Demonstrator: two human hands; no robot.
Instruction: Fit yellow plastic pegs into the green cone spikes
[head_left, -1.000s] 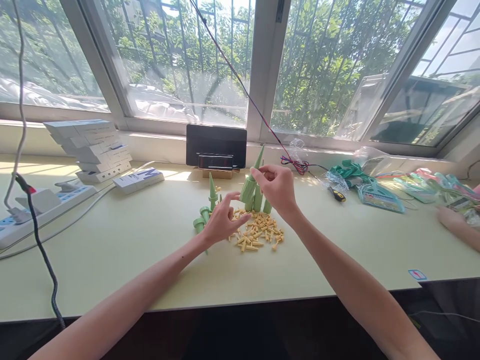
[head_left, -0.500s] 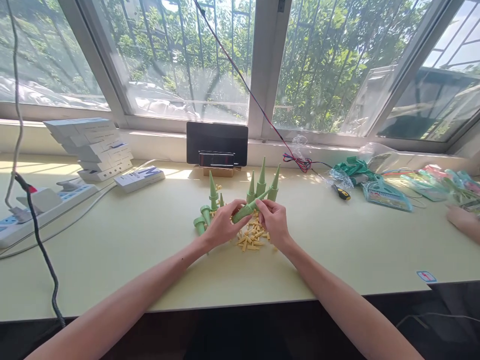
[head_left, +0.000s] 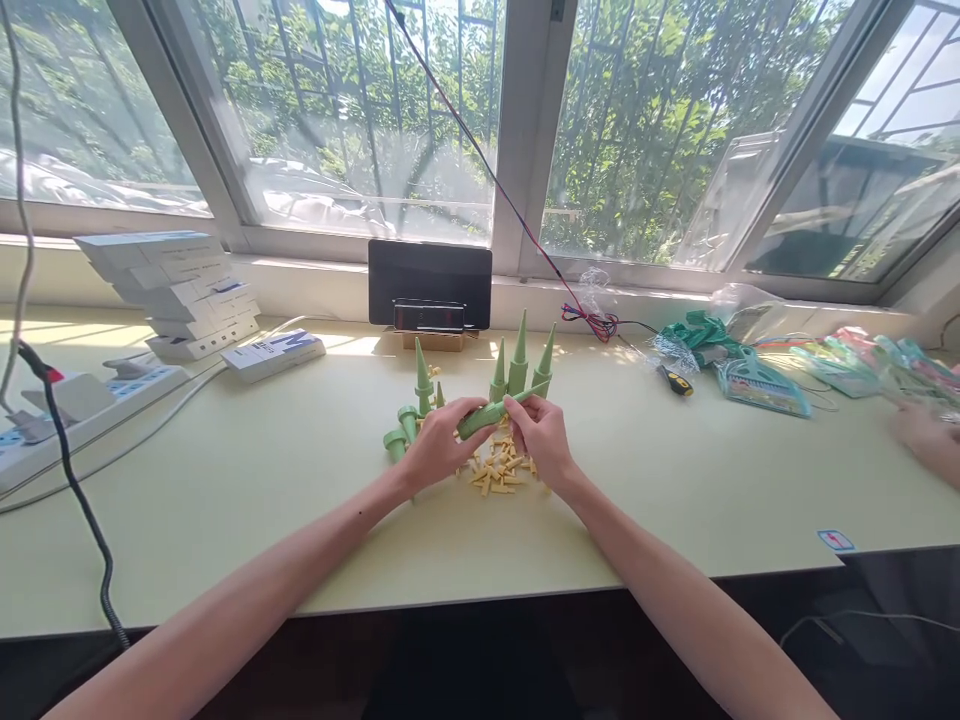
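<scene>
Between my two hands a light-green pointed plastic cone point(head_left: 478, 420) lies tilted, its tip up to the right. My left hand point(head_left: 439, 440) is wrapped round its wide end. With fingers pinched together, my right hand point(head_left: 541, 432) grips it nearer the tip. Below them is a pile of small yellow plastic pegs point(head_left: 496, 472). Several similar green cones point(head_left: 519, 355) stand upright just behind my hands. To the left, one more cone point(head_left: 422, 378) stands upright, and flanged ones point(head_left: 396, 443) lean or lie beside my left hand.
A dark tablet point(head_left: 430, 283) stands at the back by the window. On the left are stacked white boxes point(head_left: 199, 295), a power strip point(head_left: 90, 425) and cables. To the right lie a yellow-black screwdriver point(head_left: 676, 381), bagged green items point(head_left: 765, 385) and another person's blurred hand point(head_left: 926, 435).
The green cone has tipped slightly flatter between my hands, both still holding it. The whole view has shifted a little. The other person's hand at the right has moved and is blurred.
</scene>
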